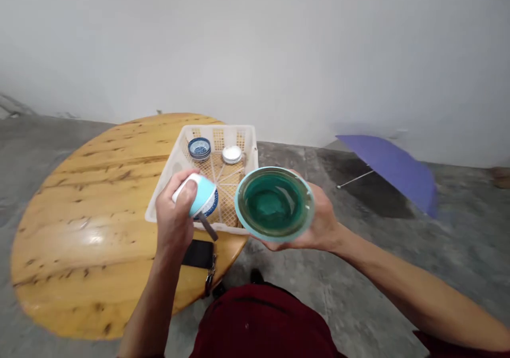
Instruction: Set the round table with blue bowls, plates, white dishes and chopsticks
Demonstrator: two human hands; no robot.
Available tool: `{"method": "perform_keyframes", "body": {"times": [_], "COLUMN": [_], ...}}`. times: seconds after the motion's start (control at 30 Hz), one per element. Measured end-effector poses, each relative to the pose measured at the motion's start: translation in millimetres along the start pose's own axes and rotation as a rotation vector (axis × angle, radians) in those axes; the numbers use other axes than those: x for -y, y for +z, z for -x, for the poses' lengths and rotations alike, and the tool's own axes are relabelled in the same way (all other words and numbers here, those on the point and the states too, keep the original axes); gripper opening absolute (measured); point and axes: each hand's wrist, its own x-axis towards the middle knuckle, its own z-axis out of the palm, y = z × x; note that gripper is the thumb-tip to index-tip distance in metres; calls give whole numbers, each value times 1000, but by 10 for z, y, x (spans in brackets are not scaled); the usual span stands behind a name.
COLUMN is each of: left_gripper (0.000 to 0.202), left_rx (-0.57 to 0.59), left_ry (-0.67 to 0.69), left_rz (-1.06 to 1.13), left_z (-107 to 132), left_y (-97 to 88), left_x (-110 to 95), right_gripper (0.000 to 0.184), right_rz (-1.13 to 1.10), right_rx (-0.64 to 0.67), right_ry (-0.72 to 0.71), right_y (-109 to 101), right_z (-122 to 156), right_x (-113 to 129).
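Observation:
My right hand cups a green bowl from beneath, its light blue rim tilted toward me, held past the table's right edge. My left hand is closed round a light blue cup with a white base, held on its side above the near part of a white plastic basket. A blue patterned dish and a dark utensil handle show just under the cup. Inside the basket's far end sit a stack of blue patterned small bowls and a stack of small white dishes.
The basket rests on a round wooden table. A black phone with keys lies at the table's near edge. An open purple umbrella lies on the concrete floor to the right. A white wall stands behind.

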Motion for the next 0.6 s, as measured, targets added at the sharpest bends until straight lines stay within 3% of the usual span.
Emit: {"method": "perform_keyframes", "body": {"times": [0.1,0.17,0.3,0.47,0.6], "left_gripper": [53,53,45,33,35], "left_rx": [60,62,22,1,6], "left_ry": [65,150,316,497,614], "left_rz": [73,39,-105,-351,-476], "left_z": [-87,-112,-76,28,72], "left_y": [87,132,172,316,461], "left_x": [-61,-123,-247,-394,-421], "right_gripper": [57,57,62,72,71], "right_rz": [8,65,92,74,-7], "right_rx": [-21,27,128,99,92], "right_ry": [16,161,418,579,659], "right_y": [214,314,428,536,617], "right_z": [93,164,273,280,262], "right_x": [-26,-28,-8,36,58]}}
